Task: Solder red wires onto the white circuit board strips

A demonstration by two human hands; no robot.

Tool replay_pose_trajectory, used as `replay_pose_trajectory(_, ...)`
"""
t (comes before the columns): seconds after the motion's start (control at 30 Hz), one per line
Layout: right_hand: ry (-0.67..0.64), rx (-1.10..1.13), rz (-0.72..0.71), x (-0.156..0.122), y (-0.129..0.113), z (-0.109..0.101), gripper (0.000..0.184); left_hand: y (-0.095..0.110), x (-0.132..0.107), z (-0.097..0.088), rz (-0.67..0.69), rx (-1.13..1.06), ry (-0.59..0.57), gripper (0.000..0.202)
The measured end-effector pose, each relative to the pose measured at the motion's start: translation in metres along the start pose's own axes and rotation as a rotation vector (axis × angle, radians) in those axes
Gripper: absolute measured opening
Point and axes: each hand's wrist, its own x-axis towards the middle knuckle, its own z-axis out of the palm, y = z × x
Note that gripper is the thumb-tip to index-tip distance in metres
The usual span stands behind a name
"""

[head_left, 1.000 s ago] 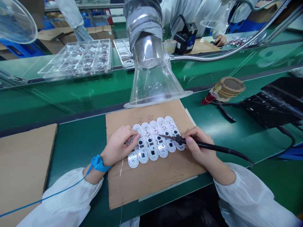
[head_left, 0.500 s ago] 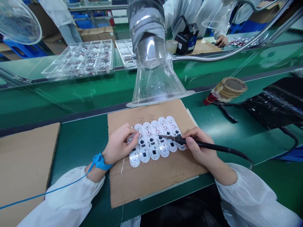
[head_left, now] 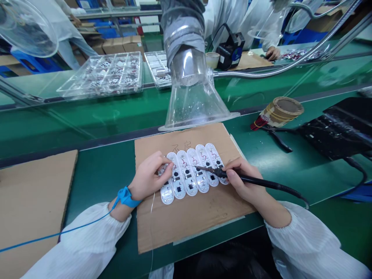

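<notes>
Entry, bench position. A row of six white LED circuit boards (head_left: 188,174) is laid side by side on a cardboard sheet (head_left: 186,228), the leftmost partly covered by the left hand (head_left: 149,180). The boards are marked with red traces or wires. The left hand's thumb and fingers are pinched together on a thin wire (head_left: 151,217) at the boards' left end. The right hand (head_left: 242,184) is closed around a black soldering iron (head_left: 250,179), its tip held just over the boards; contact cannot be told.

A blue wrist strap (head_left: 126,197) is worn on the left wrist, with a blue cord (head_left: 58,232) led off to the left. A second cardboard sheet (head_left: 31,197) is placed on the green bench (head_left: 95,182). To the right are seen black-handled pliers (head_left: 279,140), a tape roll (head_left: 286,110) with red wires (head_left: 259,123), and a black mat (head_left: 334,131).

The far bench is partly obstructed by a clear fume hood (head_left: 197,104). Beyond it are placed two clear trays (head_left: 101,75) (head_left: 157,69) and a black dispenser (head_left: 231,50). A co-worker's hand (head_left: 272,53) is seen on the far bench.
</notes>
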Motion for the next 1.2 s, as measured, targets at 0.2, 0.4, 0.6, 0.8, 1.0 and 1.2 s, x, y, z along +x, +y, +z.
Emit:
replay_pose_trajectory(0.2, 0.085, 0.085, 0.042, 0.001, -0.010, -0.001, 0.022, -0.003, 0.000, -0.002, -0.085, -0.030, 0.145, 0.013)
replay_pose_trajectory(0.4, 0.277, 0.317, 0.133, 0.004, -0.023, 0.017, 0.026, -0.004, 0.001, -0.003, -0.019, -0.059, 0.142, 0.014)
replay_pose_trajectory(0.6, 0.148, 0.154, 0.094, -0.006, -0.008, 0.028, 0.017, -0.004, 0.000, -0.001, -0.005, -0.054, 0.106, 0.013)
replay_pose_trajectory(0.8, 0.075, 0.050, 0.061, 0.001, -0.014, 0.024, 0.018, -0.003, 0.000, 0.000, 0.010, -0.031, 0.085, 0.014)
replay_pose_trajectory(1.0, 0.040, -0.016, 0.000, 0.008, -0.026, 0.022, 0.021, -0.002, 0.000, 0.000, 0.043, -0.010, 0.067, 0.016)
replay_pose_trajectory(1.2, 0.028, -0.017, 0.003, 0.005, -0.024, 0.022, 0.018, -0.002, 0.000, 0.000, 0.092, -0.017, 0.045, 0.016)
